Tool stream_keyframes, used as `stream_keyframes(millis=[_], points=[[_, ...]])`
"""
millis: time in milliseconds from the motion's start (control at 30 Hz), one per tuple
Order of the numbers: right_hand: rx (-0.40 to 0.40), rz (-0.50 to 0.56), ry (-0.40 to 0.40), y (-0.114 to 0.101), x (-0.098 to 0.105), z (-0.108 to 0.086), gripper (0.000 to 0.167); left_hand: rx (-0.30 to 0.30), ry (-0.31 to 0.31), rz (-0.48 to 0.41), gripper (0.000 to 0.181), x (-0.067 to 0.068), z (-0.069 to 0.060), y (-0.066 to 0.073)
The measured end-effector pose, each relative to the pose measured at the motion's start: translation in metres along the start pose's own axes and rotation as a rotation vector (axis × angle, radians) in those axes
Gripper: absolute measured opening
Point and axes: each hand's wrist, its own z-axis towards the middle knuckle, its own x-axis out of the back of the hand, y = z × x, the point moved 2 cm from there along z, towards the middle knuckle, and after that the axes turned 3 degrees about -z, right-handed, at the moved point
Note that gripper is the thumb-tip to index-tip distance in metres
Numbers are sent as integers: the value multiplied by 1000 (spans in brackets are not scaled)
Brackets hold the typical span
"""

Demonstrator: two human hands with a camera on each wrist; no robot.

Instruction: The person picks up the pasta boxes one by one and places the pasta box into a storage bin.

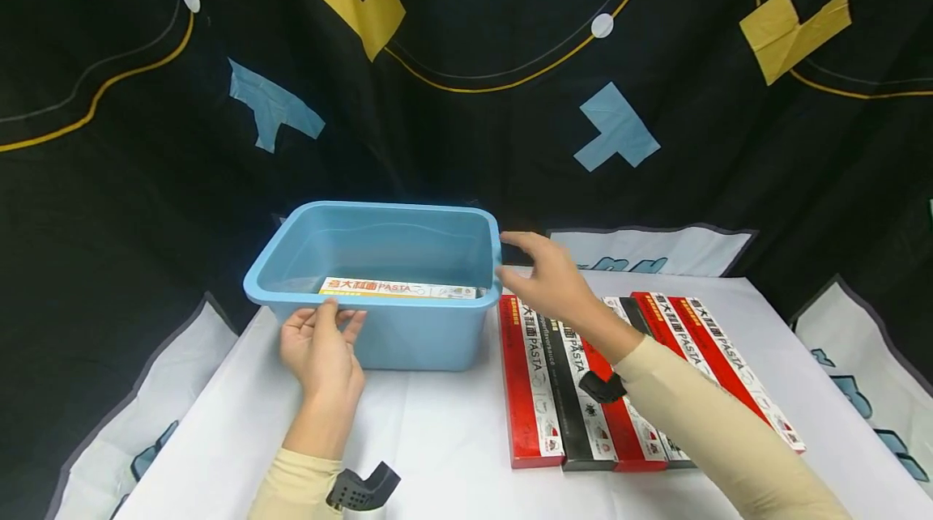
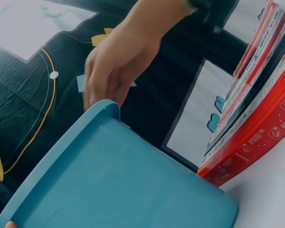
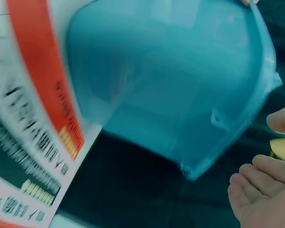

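Observation:
A light-blue plastic bin (image 1: 423,334) stands toward the back of the white table. My left hand (image 1: 324,350) is at its front rim, thumb at the edge and fingers curled just under it, gripping the rim. Beside the bin's right end is my right hand (image 1: 550,277), its thumb and fingers spread around nothing. In the right wrist view the right hand (image 3: 270,190) looks apart from the bin (image 3: 156,95). A white-labelled pasta box (image 1: 401,288) lies inside the bin; the rest of the bin's floor is hidden by its front wall.
Several red and black pasta boxes (image 1: 535,423) lie side by side on the table (image 1: 437,447), right of the bin and partly beneath my right forearm. A dark cloth (image 1: 466,147) with tape pieces hangs behind the table.

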Motion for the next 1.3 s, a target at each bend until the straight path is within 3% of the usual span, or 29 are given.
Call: stream_keyframes(millis=[200,433,733,933,1100,1300], points=[[-10,-117,70,22,33,-44,62,29,5,-3,23,4,1,1],[-52,-225,123,45,61,-80,73,36,12,-6,24,11,0,3],[-128,-253,185,64,88,-124,78,21,-1,-7,24,7,2,3],[-243,-304,184,85,102,-147,84,17,0,-23,23,0,3,3],[-421,-327,152,109,108,-170,89,27,11,-39,23,-3,3,4],[-625,-345,46,148,110,-205,98,43,21,-46,24,-1,2,4]])
